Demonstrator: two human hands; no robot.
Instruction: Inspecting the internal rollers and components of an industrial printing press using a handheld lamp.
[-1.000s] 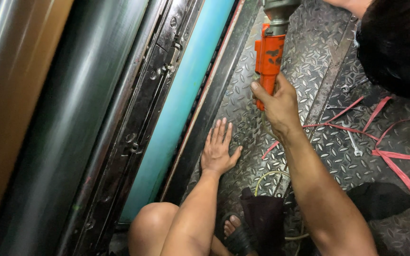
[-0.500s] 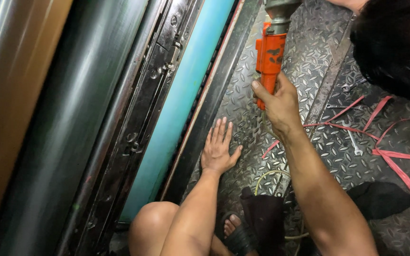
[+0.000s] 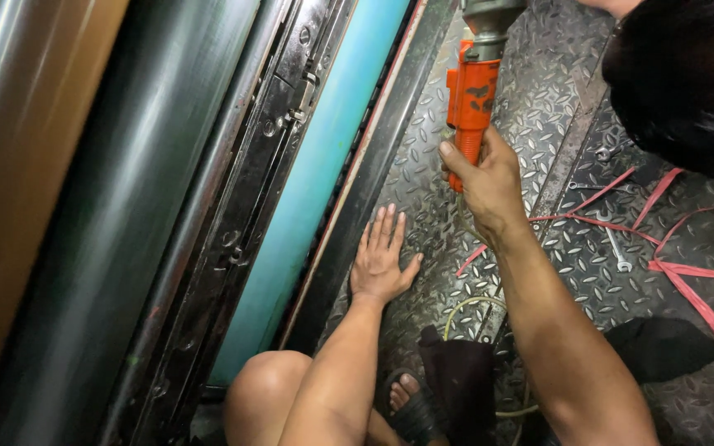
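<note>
Right hand [image 3: 489, 177]: clenched around lower end of orange tool [image 3: 468, 95], grey head [image 3: 489, 16] at top edge; tool nearer the top edge than half a second ago, grip unchanged. Left hand [image 3: 382, 260]: released, flat, fingers spread on diamond-plate floor [image 3: 539, 91] beside blue roller [image 3: 316, 173], unmoved. Nearby: wrench [image 3: 617, 248], red straps [image 3: 687, 277], yellowish hose [image 3: 473, 306]. Reading: tool being repositioned, body braced.

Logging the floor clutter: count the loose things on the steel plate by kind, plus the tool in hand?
Orange power tool, held in the right hand: 1
Wrench: 1
Red straps: at least 2, tangled
Yellow hose: 1
Black cloths: 2
Total: at least 7
</note>
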